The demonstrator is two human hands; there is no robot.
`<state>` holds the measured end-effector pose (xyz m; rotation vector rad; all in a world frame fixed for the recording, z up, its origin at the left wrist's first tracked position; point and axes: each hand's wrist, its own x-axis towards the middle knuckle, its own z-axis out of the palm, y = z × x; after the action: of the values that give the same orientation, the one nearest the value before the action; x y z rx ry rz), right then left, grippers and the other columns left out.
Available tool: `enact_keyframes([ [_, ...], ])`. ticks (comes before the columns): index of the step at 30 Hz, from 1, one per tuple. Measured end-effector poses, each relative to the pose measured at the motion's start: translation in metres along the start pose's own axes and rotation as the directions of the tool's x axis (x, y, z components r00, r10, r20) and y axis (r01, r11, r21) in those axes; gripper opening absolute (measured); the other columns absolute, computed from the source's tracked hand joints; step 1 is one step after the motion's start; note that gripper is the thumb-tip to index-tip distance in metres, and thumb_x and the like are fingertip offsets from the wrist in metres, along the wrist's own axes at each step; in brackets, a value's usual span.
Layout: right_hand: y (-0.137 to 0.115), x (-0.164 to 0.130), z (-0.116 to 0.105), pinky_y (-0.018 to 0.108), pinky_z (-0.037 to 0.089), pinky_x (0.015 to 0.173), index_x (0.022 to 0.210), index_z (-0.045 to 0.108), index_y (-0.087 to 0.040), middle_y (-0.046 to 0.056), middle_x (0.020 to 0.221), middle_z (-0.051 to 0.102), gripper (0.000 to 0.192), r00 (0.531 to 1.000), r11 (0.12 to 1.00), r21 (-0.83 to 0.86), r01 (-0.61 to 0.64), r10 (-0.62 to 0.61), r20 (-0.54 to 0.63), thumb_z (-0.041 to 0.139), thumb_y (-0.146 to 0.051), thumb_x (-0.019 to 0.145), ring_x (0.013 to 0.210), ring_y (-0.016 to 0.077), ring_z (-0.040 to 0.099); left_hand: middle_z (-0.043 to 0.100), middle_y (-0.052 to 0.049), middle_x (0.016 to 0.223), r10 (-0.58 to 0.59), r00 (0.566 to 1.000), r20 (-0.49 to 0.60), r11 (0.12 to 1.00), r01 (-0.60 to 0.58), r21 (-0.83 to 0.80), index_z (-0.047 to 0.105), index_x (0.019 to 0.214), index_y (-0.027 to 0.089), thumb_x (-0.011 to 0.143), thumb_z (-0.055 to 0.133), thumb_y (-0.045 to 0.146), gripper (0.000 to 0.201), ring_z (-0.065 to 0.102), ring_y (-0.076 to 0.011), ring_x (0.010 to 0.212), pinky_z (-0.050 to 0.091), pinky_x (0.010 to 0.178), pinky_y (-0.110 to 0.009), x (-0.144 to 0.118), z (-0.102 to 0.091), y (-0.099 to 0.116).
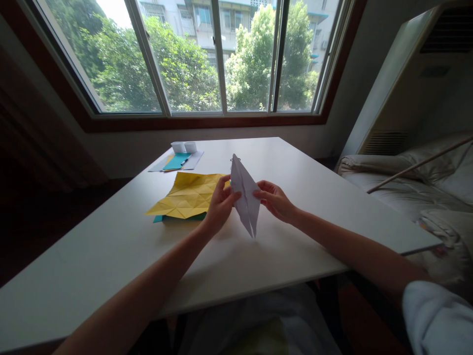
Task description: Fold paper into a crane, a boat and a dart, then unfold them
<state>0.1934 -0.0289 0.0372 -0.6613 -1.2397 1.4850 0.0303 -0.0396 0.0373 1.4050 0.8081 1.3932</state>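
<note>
A white sheet of paper folded into a long diamond [245, 190] is held up over the table, its two split points hanging downward. My left hand [221, 202] pinches its left edge between thumb and fingers. At the opposite edge, my right hand [275, 198] grips the paper the same way. Just left of it lies a creased yellow sheet [188, 195], unfolded and wavy. Under that, a strip of teal paper [158, 218] shows. Something small and dark, partly hidden, sits behind the top of the folded paper.
The white table [318, 241] reaches toward the window. At its far left are two small white cups [184, 147], a teal sheet [176, 161] with a pen [185, 160] and more paper beneath. A pale padded sofa [399, 172] stands on the right, with a stick [417, 166] across it.
</note>
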Motion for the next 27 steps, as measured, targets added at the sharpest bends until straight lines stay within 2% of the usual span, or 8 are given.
enact_keyframes([
  [3, 0.002, 0.001, -0.002, 0.028, 0.044, 0.070, 0.070, 0.058, -0.018, -0.004, 0.072, 0.059, 0.023, 0.997, 0.998, -0.032, 0.050, -0.051, -0.053, 0.074, -0.028, 0.057, 0.068, 0.0105, 0.054, 0.059, -0.002, 0.089, 0.120, 0.993, -0.021, 0.976, -0.114, 0.184, 0.038, 0.111, 0.024, 0.064, 0.068, 0.030, 0.056, 0.058, -0.0147, 0.074, 0.046, 0.055, -0.022, 0.000, -0.001, -0.005],
  [7, 0.003, 0.002, -0.005, 0.029, 0.045, 0.069, 0.071, 0.057, -0.018, -0.002, 0.075, 0.059, 0.024, 0.989, 0.994, -0.070, 0.082, -0.090, -0.116, 0.073, -0.029, 0.058, 0.069, 0.0113, 0.055, 0.053, -0.006, 0.105, 0.246, 0.969, -0.015, 0.867, -0.213, 0.451, 0.037, 0.116, 0.026, 0.059, 0.072, 0.028, 0.067, 0.057, -0.0155, 0.079, 0.046, 0.053, -0.021, -0.002, -0.001, -0.008],
  [11, 0.005, 0.003, -0.006, 0.029, 0.047, 0.069, 0.074, 0.057, -0.018, -0.002, 0.078, 0.059, 0.025, 0.987, 0.988, -0.104, 0.110, -0.121, -0.109, 0.073, -0.032, 0.059, 0.069, 0.0114, 0.055, 0.054, -0.006, 0.104, 0.266, 0.963, -0.039, 0.833, -0.210, 0.511, 0.038, 0.116, 0.025, 0.066, 0.066, 0.027, 0.057, 0.057, -0.0158, 0.080, 0.047, 0.054, -0.022, -0.004, 0.000, -0.006],
  [14, 0.006, 0.003, -0.006, 0.029, 0.047, 0.068, 0.075, 0.058, -0.018, -0.002, 0.078, 0.059, 0.025, 0.984, 0.984, -0.118, 0.133, -0.145, -0.102, 0.073, -0.032, 0.060, 0.069, 0.0113, 0.055, 0.057, -0.006, 0.103, 0.246, 0.966, -0.077, 0.865, -0.183, 0.468, 0.039, 0.116, 0.024, 0.069, 0.061, 0.024, 0.052, 0.058, -0.0183, 0.087, 0.048, 0.058, -0.024, -0.004, -0.001, -0.006],
  [16, 0.006, 0.003, -0.006, 0.028, 0.047, 0.067, 0.076, 0.058, -0.019, -0.002, 0.079, 0.059, 0.025, 0.983, 0.983, -0.118, 0.140, -0.152, -0.104, 0.073, -0.032, 0.060, 0.070, 0.0115, 0.055, 0.059, -0.005, 0.099, 0.229, 0.968, -0.100, 0.908, -0.176, 0.381, 0.040, 0.114, 0.023, 0.070, 0.058, 0.022, 0.048, 0.058, -0.0187, 0.089, 0.048, 0.060, -0.025, -0.003, -0.002, -0.006],
  [20, 0.005, 0.004, -0.007, 0.026, 0.047, 0.066, 0.077, 0.061, -0.019, -0.002, 0.079, 0.059, 0.023, 0.984, 0.989, -0.082, 0.124, -0.133, -0.121, 0.072, -0.034, 0.063, 0.071, 0.0107, 0.055, 0.061, -0.001, 0.085, 0.099, 0.987, -0.129, 0.991, -0.087, 0.101, 0.041, 0.107, 0.022, 0.067, 0.058, 0.021, 0.044, 0.059, -0.0145, 0.071, 0.048, 0.058, -0.025, 0.000, -0.001, -0.002],
  [24, 0.005, 0.006, -0.008, 0.025, 0.048, 0.066, 0.077, 0.061, -0.018, -0.002, 0.076, 0.060, 0.023, 0.991, 0.998, 0.006, 0.063, -0.062, -0.116, 0.071, -0.035, 0.065, 0.068, 0.0096, 0.056, 0.061, 0.003, 0.076, -0.072, 0.986, -0.151, 0.988, 0.049, -0.147, 0.044, 0.102, 0.023, 0.062, 0.060, 0.017, 0.043, 0.058, -0.0114, 0.064, 0.046, 0.057, -0.023, 0.002, 0.000, 0.005],
  [27, 0.005, 0.006, -0.009, 0.028, 0.049, 0.068, 0.083, 0.060, -0.019, -0.001, 0.079, 0.061, 0.026, 0.993, 0.997, -0.005, 0.071, -0.071, -0.098, 0.071, -0.034, 0.065, 0.070, 0.0109, 0.057, 0.061, 0.003, 0.075, -0.112, 0.983, -0.147, 0.981, 0.086, -0.173, 0.050, 0.089, 0.022, 0.061, 0.062, 0.017, 0.031, 0.056, -0.0104, 0.065, 0.045, 0.057, -0.021, 0.003, -0.001, 0.005],
])
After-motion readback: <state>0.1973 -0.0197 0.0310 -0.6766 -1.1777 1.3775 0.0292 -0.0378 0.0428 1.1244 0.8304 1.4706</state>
